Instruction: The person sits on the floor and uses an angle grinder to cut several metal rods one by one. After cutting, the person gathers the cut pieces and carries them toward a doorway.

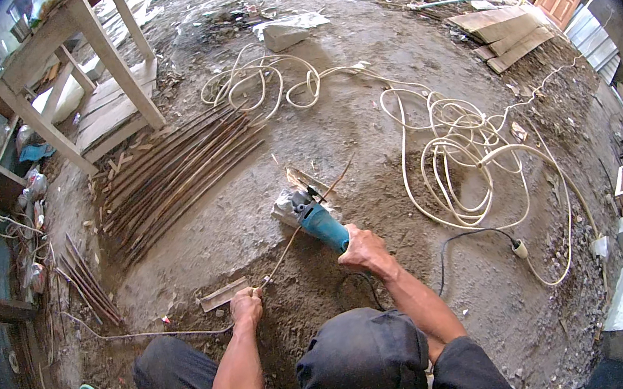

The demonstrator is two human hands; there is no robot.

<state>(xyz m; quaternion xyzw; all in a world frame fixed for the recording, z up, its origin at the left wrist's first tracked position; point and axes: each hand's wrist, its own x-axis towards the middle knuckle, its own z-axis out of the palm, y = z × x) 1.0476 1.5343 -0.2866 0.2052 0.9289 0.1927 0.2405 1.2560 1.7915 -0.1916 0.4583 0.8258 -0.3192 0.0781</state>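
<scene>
i see the right hand (365, 252) wrapped round the angle grinder (324, 228), the left hand (246, 307) at its eight o'clock pinching a thin rod (281, 257), seemingly for steadiness.

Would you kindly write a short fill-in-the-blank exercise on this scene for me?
1. The blue power tool in the right hand is an angle ____.
2. A thin rod is gripped in the person's ____ hand.
3. Between the right arm and the pale connector runs a ____ cord.
4. As the person sees it, the larger cable coil lies to the tool's ____.

Missing words: grinder; left; black; right.
</scene>
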